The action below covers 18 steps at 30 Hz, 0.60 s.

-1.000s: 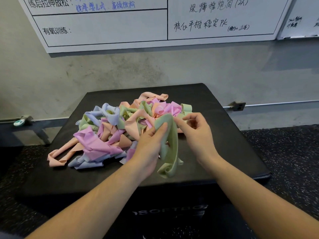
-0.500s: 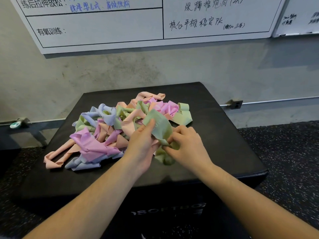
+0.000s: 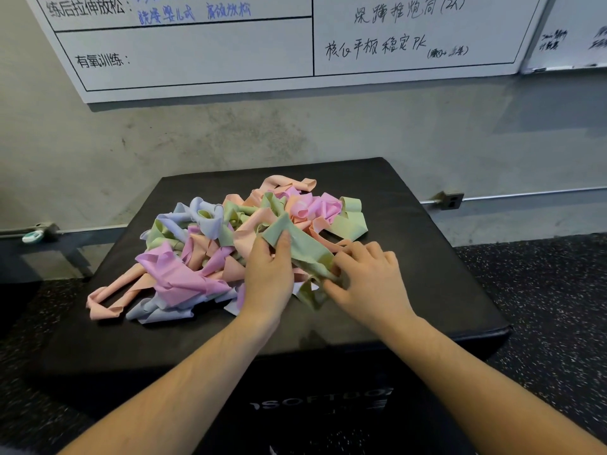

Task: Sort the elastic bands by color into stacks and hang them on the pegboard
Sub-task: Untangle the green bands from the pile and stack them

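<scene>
On black box (whiteboard behind): tangled bands.

- Grey concrete wall behind, mottled.
- Whiteboard up top, handwritten.
- Black padded box centre.
- Speckled dark floor.
- Metal conduit runs along the wall.

- Left hand: back facing up, thumb and fingers pinching the upper end of a green band.
- Right hand: palm down, fingers curled, gripping the lower end of the same band.
- Both forearms: bare, extended forward, converging toward the hands.
</scene>
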Available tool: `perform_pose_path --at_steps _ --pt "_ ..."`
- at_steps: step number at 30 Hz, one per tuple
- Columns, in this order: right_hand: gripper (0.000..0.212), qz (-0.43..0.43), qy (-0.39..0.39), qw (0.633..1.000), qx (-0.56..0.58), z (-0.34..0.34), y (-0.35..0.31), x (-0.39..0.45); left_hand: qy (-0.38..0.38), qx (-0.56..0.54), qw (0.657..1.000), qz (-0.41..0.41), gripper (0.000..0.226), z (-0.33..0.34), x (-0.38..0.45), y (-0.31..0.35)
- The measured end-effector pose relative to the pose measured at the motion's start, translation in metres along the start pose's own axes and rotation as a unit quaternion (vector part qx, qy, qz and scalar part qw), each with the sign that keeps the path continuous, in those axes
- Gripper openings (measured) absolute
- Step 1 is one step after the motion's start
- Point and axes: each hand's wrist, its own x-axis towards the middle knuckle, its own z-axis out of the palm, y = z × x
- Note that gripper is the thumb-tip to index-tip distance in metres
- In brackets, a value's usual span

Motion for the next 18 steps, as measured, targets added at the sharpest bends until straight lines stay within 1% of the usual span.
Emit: perform_pose_path --at_steps 1,3,4,5,6,7,9,10,12,13,15,16,18 --pt "0.024 -0.016 0.019 1.000 0.001 -0.001 -0.001 -0.001 -0.003 0.024 1.000 0.019 0.010 -0.001 0.000 -0.001" --pt "0.021 -0.080 0.103 0.991 0.007 -0.005 -0.006 -0.003 -0.007 0.069 0.997 0.044 0.008 -0.004 0.002 -0.005" --pt "0.022 -0.119 0.140 0.983 0.004 -0.008 -0.008 -0.003 -0.007 0.081 0.996 0.044 0.010 -0.004 0.004 -0.008" --pt "0.024 -0.142 0.154 0.978 0.013 -0.011 -0.011 -0.002 -0.005 0.084 0.996 0.035 0.012 -0.004 0.005 -0.010" --pt "0.027 -0.150 0.146 0.977 0.042 -0.013 -0.013 0.000 0.000 0.076 0.997 0.021 0.014 -0.004 0.006 -0.013" --pt "0.033 -0.138 0.129 0.979 0.083 -0.014 -0.014 0.002 0.006 0.056 0.998 0.005 0.014 -0.004 0.005 -0.013" --pt "0.048 -0.063 0.088 0.977 0.181 -0.010 -0.013 0.005 0.011 -0.005 1.000 -0.026 0.016 -0.003 0.005 -0.016" --pt "0.048 -0.006 0.062 0.971 0.231 -0.009 -0.012 0.004 0.010 -0.035 0.999 -0.037 0.019 -0.002 0.006 -0.017" --pt "0.036 0.099 0.004 0.949 0.298 -0.010 -0.009 0.003 0.012 -0.071 0.996 -0.053 0.022 -0.002 0.007 -0.017" --pt "0.034 0.120 -0.018 0.948 0.293 -0.010 -0.008 0.002 0.016 -0.073 0.996 -0.056 0.023 -0.002 0.007 -0.017" --pt "0.033 0.096 -0.047 0.966 0.237 -0.009 -0.008 -0.001 0.029 -0.054 0.997 -0.037 0.020 -0.002 0.008 -0.015" --pt "0.029 0.083 -0.065 0.969 0.224 -0.008 -0.009 -0.002 0.038 -0.038 0.998 -0.021 0.019 -0.002 0.008 -0.013" --pt "0.021 0.102 -0.092 0.955 0.262 -0.013 -0.017 -0.003 0.049 -0.019 0.999 0.005 0.014 -0.002 0.010 -0.013"
